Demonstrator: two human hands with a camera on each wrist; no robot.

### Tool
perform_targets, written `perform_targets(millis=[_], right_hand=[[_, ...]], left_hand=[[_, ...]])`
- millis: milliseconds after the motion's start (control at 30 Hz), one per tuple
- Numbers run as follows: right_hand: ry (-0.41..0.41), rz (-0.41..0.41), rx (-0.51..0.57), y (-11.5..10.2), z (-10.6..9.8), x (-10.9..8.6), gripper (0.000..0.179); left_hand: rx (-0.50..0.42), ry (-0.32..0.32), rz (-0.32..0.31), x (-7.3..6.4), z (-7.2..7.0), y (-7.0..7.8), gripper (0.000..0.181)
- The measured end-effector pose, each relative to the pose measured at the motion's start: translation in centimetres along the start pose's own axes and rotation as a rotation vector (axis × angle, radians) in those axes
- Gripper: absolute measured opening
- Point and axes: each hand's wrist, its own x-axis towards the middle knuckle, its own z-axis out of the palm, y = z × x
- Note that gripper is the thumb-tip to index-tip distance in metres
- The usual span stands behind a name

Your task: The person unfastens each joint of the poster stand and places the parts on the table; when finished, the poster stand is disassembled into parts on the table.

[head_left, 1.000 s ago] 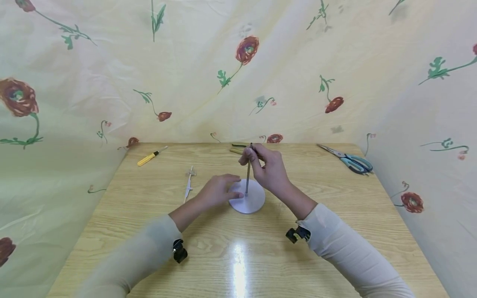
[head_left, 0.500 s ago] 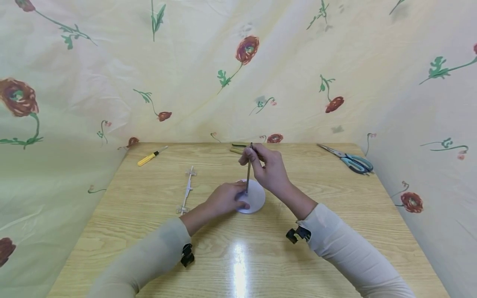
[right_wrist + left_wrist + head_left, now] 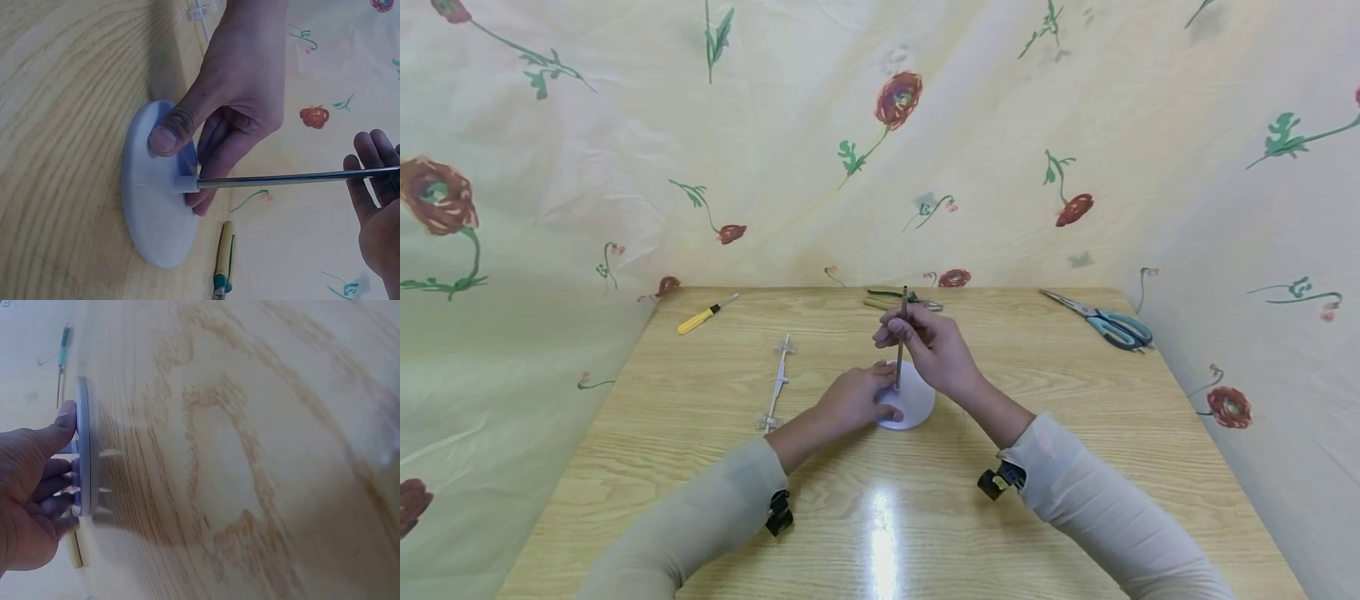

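A round white base [image 3: 919, 402] lies flat on the table. From the short socket at its middle a thin metal rod [image 3: 269, 181] stands almost upright. My left hand [image 3: 850, 400] holds the base from the left. In the right wrist view its thumb presses the top face, and its other fingers bend round behind the socket. My right hand [image 3: 936, 350] holds the rod's upper part between thumb and fingers, with the rod's dark top end sticking out above. In the right wrist view part of this hand [image 3: 381, 231] is cut off at the edge.
Left of the base lies a thin white bar [image 3: 779, 380] with clear clips at both ends. A yellow-handled screwdriver [image 3: 697, 320] is at the back left. Pliers [image 3: 934, 306] lie behind the right hand, and blue-handled scissors [image 3: 1108, 325] at the back right.
My left hand has moved right onto the base, baring the bar's near clip. My right hand has shifted slightly down and left along the rod, so the pliers' head now shows.
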Motion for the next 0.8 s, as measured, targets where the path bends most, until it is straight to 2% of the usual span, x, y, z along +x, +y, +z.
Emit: perform_targets(millis=[167, 300, 667, 800], right_hand=[[-0.016, 0.022, 0.011, 0.37, 0.10, -0.19, 0.018], [-0.012, 0.018, 0.009, 0.48, 0.15, -0.14, 0.018], [0.064, 0.019, 0.005, 0.35, 0.55, -0.17, 0.016], [0.066, 0.001, 0.012, 0.44, 0.56, -0.23, 0.016]], left_hand=[[-0.014, -0.011, 0.002, 0.03, -0.10, -0.14, 0.079], [0.010, -0.017, 0.008, 0.11, -0.05, -0.32, 0.079], [0.039, -0.050, -0.019, 0.25, -0.38, -0.05, 0.079], [0.032, -0.060, -0.019, 0.25, -0.59, 0.20, 0.078]])
